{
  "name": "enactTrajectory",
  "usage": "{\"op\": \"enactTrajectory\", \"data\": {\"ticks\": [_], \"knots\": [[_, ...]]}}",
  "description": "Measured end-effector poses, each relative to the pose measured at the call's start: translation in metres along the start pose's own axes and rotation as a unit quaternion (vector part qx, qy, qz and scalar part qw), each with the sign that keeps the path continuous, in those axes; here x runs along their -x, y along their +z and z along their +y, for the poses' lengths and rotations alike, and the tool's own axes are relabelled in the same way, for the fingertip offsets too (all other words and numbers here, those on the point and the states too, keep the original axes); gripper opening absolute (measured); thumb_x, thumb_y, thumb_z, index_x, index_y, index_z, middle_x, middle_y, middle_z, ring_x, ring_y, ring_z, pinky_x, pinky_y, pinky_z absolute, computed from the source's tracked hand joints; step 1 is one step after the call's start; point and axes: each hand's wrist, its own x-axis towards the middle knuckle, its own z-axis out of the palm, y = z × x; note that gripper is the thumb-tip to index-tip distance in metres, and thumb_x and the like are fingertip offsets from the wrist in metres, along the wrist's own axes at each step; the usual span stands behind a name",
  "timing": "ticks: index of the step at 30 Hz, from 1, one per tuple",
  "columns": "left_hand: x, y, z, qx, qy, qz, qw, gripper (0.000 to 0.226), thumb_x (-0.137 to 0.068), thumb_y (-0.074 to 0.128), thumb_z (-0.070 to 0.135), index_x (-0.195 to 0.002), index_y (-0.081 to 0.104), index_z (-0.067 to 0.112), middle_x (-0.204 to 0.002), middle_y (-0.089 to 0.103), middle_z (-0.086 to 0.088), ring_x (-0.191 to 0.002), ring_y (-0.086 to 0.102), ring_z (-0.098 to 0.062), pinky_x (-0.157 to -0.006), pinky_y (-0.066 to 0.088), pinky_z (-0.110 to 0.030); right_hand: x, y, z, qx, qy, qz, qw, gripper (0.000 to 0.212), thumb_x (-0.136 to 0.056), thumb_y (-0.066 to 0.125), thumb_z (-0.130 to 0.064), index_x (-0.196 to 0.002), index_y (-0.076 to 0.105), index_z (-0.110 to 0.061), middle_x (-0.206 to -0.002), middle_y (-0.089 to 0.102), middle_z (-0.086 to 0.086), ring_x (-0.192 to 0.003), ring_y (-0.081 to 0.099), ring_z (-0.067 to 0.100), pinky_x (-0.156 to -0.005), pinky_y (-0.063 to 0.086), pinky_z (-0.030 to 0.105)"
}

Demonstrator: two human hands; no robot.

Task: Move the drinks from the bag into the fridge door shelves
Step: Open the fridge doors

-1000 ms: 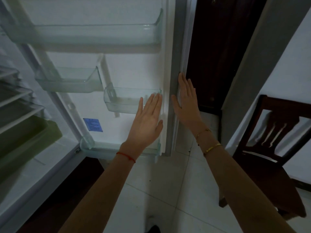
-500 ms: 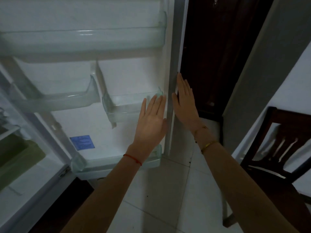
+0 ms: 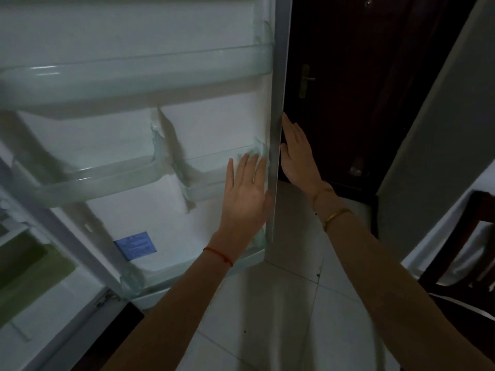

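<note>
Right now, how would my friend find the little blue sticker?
Look at the white inside of the open fridge door. Go below the two small clear shelves. The blue sticker sits low, left of the left hand, the only coloured patch there.

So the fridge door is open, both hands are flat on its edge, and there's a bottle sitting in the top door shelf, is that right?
Not quite. The head view shows the top door shelf empty, with no bottle in it; no drinks show in any of the door shelves. The rest holds: the fridge door is open, with the left hand and the right hand flat at its edge.
</note>
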Motion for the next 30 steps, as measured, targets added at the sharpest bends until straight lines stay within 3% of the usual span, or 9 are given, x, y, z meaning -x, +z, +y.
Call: {"op": "enactTrajectory", "data": {"ticks": [2,5,9,14,20,24,30], "knots": [[-0.006,0.002,-0.007,-0.011,-0.013,0.007,1.000,0.062,-0.094,0.045,0.031,-0.149,0.038,0.003,-0.153,0.041,-0.017,-0.148,0.029,-0.034,-0.122,0.010,-0.056,-0.014,0.003,0.002,-0.013,-0.008,-0.010,1.000,0.062,-0.094,0.026,-0.017,-0.153,0.013,-0.010,-0.160,0.018,0.007,-0.146,0.020,0.026,-0.123,0.010,0.036],[-0.016,0.005,-0.016,-0.037,-0.033,0.007,0.999,0.063,-0.094,0.044,0.034,-0.149,0.036,0.004,-0.154,0.041,-0.016,-0.149,0.028,-0.033,-0.122,0.007,-0.058,-0.032,0.013,0.012,-0.033,-0.023,-0.019,0.999,0.059,-0.098,0.030,-0.020,-0.154,0.010,-0.016,-0.160,0.020,0.002,-0.145,0.024,0.024,-0.122,0.018,0.040],[-0.025,0.012,-0.018,-0.081,-0.057,0.003,0.995,0.065,-0.093,0.047,0.037,-0.149,0.037,0.004,-0.154,0.042,-0.015,-0.148,0.029,-0.032,-0.121,0.008,-0.059,-0.036,0.022,0.025,-0.060,-0.046,-0.014,0.997,0.078,-0.094,0.046,-0.002,-0.154,0.001,-0.024,-0.160,0.018,0.001,-0.146,0.023,0.025,-0.119,0.024,0.047],[-0.028,0.016,-0.014,-0.131,-0.072,0.001,0.989,0.071,-0.092,0.046,0.046,-0.151,0.036,0.008,-0.154,0.042,-0.012,-0.149,0.028,-0.031,-0.120,0.008,-0.060,-0.031,0.017,0.033,-0.071,-0.081,-0.018,0.994,0.067,-0.098,0.034,-0.005,-0.154,0.001,-0.018,-0.163,0.005,-0.003,-0.150,0.011,0.020,-0.122,0.015,0.043],[-0.028,0.014,-0.009,-0.163,-0.098,-0.008,0.982,0.074,-0.093,0.046,0.052,-0.153,0.031,0.011,-0.157,0.038,-0.011,-0.151,0.024,-0.031,-0.118,0.003,-0.065,-0.033,0.013,0.039,-0.112,-0.093,-0.043,0.988,0.064,-0.100,0.032,-0.009,-0.154,0.000,-0.021,-0.163,0.005,-0.005,-0.150,0.008,0.015,-0.123,0.012,0.044],[-0.024,0.010,0.002,-0.169,-0.134,-0.008,0.976,0.075,-0.093,0.045,0.054,-0.154,0.029,0.013,-0.160,0.033,-0.008,-0.152,0.019,-0.029,-0.115,0.001,-0.070,-0.027,0.005,0.039,-0.149,-0.098,-0.047,0.983,0.065,-0.099,0.035,-0.006,-0.155,0.004,-0.020,-0.162,0.009,-0.003,-0.149,0.011,0.013,-0.123,0.011,0.034],[-0.011,-0.006,0.018,-0.131,-0.198,0.030,0.971,0.073,-0.094,0.046,0.053,-0.155,0.027,0.016,-0.160,0.033,-0.007,-0.152,0.019,-0.026,-0.119,0.001,-0.064,-0.018,-0.007,0.041,-0.184,-0.103,-0.028,0.977,0.060,-0.098,0.039,-0.008,-0.153,0.017,-0.017,-0.158,0.023,0.001,-0.145,0.020,0.016,-0.120,0.014,0.026]]}}
